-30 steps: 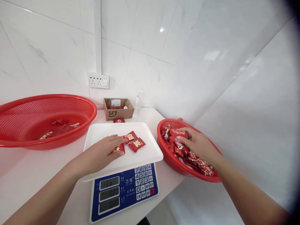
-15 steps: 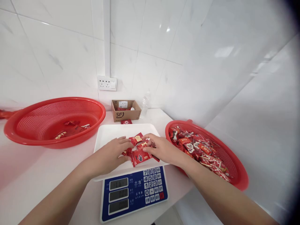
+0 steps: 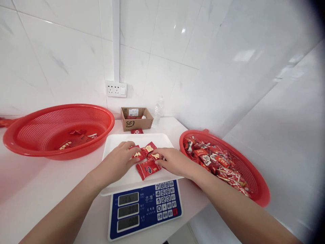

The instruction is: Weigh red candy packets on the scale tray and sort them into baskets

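Over white tray [image 3: 162,140]: left hand [image 3: 115,164] and right hand [image 3: 175,162] apart, fingers bent at red packets [image 3: 148,169], grip unclear. Right of tray, red basket [image 3: 261,191] heaped with more.

Left arm [image 3: 69,205]: bare, extended from lower left | Left grip [image 3: 117,163]: palm down, fingers bent, thumb apart | Right arm [image 3: 228,200]: bare, from lower right | Right grip [image 3: 175,162]: fingers bent, facing left grip | Closure, both: undetermined
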The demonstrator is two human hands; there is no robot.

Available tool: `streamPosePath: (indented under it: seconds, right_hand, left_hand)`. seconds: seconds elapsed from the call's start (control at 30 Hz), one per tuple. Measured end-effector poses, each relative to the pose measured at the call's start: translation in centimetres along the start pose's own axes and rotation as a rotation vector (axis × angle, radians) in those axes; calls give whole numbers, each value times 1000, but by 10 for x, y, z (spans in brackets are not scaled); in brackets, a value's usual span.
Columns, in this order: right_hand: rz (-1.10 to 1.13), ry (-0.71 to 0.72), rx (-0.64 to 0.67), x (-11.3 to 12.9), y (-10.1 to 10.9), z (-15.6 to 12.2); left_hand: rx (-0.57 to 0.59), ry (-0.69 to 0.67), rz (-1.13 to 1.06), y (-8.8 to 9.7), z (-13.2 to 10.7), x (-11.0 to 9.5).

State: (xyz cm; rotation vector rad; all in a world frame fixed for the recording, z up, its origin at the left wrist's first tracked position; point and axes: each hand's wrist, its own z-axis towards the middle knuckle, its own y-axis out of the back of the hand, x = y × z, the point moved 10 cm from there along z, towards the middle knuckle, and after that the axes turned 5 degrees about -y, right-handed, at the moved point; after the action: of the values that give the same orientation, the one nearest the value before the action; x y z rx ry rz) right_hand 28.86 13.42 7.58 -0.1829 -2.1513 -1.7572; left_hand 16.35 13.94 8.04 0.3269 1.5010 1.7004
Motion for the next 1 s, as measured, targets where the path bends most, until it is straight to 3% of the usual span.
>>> streamPosePath:
  seconds: [0.1,0.2,0.4,0.57,0.7,1.0]
  right_hand:
    - [-19,24,-56,0,8,7]
    - [-22,23,-73,-4,8,15]
    - [50,1,-40,-11,11,12]
    - [238,77,11,-6,14,1]
    - [116,71,-80,-13,18,-9]
    - [26,43,10,-21,-6,-29]
  left_hand:
    - [154,-151,-181,-11,-6,-27]
    - [259,-173,-206,-21,-10,-34]
    - [254,-130,-226,-17,-8,-27]
    - [255,-136,-272,-11,-8,-31]
    - [260,-117,-263,-9,-9,-31]
    - [262,-54,-258,-11,-12,-25]
